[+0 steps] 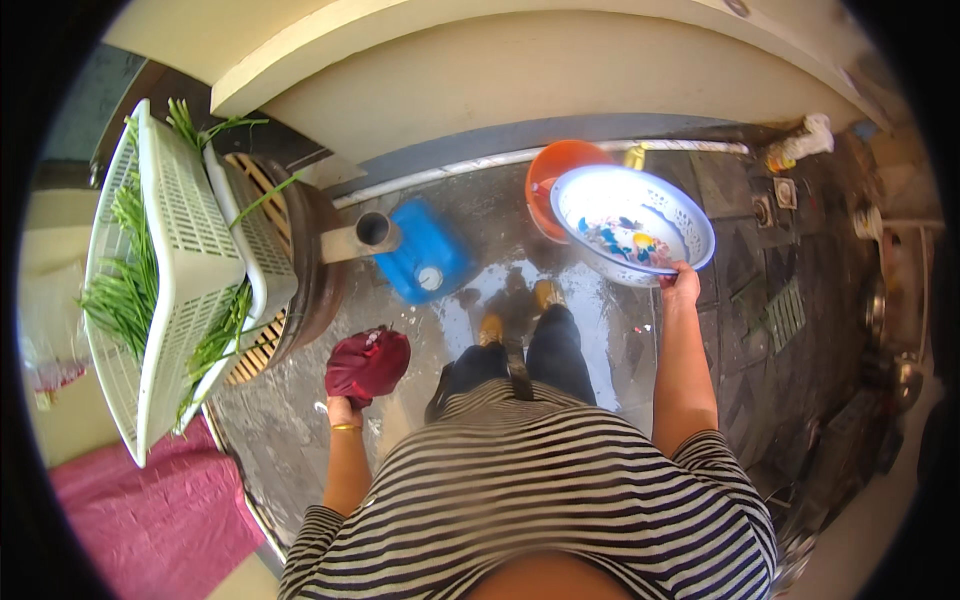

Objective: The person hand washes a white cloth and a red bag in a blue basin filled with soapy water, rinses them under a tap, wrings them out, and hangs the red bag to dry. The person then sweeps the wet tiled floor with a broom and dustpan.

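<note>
My left hand (343, 409), with a gold-coloured bangle at the wrist, grips a dark red fabric bundle (366, 364) from below. Whether anything is inside the fabric is hidden. At the other side, my right hand (681, 283) grasps the near rim of a white basin (600, 193) with a blue edge and a coloured floral print on its bottom. The basin is tilted above the wet floor and partly covers an orange bucket (541, 184) behind it. A blue plastic jerrycan (421, 251) with a white cap is on the floor between my hands, farther from me.
White plastic baskets (196, 202) with green stalks (124, 300) rest over a large brown vat (319, 232) at left. A pipe end (373, 228) sticks up beside it. A white pipe (450, 171) follows the wall. Pink cloth (150, 517) lies lower left. A green grate (786, 315) is at right.
</note>
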A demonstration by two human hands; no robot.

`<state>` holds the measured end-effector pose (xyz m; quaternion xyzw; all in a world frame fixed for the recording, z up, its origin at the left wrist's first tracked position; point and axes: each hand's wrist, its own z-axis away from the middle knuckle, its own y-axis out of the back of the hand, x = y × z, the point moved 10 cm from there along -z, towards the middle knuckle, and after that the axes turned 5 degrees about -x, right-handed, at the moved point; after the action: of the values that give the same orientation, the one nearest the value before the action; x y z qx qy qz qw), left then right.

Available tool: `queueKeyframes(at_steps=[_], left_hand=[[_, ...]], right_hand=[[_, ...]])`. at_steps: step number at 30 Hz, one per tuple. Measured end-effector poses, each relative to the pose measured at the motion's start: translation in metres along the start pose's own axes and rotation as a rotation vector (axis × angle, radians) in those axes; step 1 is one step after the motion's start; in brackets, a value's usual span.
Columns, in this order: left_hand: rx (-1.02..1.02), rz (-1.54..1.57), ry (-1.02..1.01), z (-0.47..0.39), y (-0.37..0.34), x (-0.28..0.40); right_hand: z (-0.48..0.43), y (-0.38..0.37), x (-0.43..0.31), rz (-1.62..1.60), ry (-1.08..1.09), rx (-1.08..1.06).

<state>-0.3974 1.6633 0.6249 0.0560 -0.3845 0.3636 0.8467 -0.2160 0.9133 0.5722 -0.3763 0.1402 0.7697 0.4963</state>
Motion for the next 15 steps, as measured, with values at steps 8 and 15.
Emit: queueKeyframes(at_steps=[8, 15], left_hand=[[0.124, 0.235, -0.129, 0.109, -0.051, -0.015], [0.407, 0.312, -0.192, 0.178, -0.052, -0.032]], right_hand=[[-0.127, -0.127, 0.102, 0.131, -0.229, -0.187], [-0.146, -0.058, 0.171, 0.445, -0.619, -0.185]])
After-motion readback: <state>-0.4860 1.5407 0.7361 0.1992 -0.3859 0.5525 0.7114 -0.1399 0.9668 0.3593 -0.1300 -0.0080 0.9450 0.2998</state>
